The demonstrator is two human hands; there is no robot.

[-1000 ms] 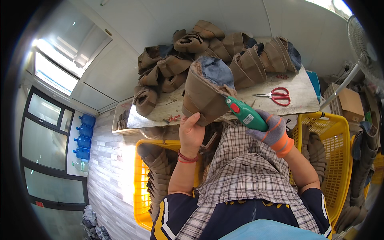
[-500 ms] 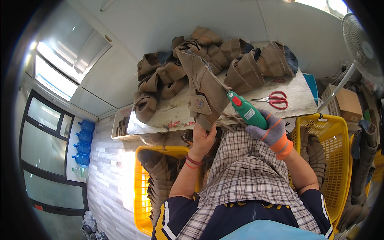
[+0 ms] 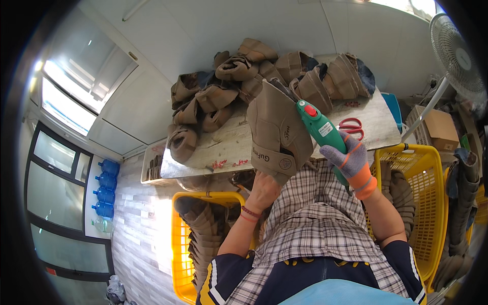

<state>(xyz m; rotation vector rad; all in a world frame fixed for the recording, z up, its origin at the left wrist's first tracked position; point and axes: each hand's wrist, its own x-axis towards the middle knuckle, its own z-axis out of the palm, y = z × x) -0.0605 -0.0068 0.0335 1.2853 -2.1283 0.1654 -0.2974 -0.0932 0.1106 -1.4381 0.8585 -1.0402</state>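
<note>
My left hand (image 3: 265, 190), bare with a red bracelet at the wrist, grips a brown shoe upper (image 3: 277, 133) from below and holds it upright over the table's near edge. Its fingers are partly hidden behind the upper. My right hand (image 3: 353, 165), in a grey and orange glove, is wrapped round a green handheld power tool (image 3: 323, 127) with a red button. The tool's front end is at the upper's top right edge; its working tip is hidden there. Red-handled scissors (image 3: 357, 133) lie on the table just behind the tool, partly covered by it.
Several more brown uppers (image 3: 218, 96) are heaped along the back of the worktable (image 3: 223, 150). Yellow baskets (image 3: 179, 244) with stacked uppers stand left and right of my lap. A standing fan (image 3: 457, 56) and a cardboard box (image 3: 441, 128) are at the right.
My left hand has turned the upper so its broad side faces me, and moved it slightly right. The tool has shifted a little right and down, now covering part of the scissors.
</note>
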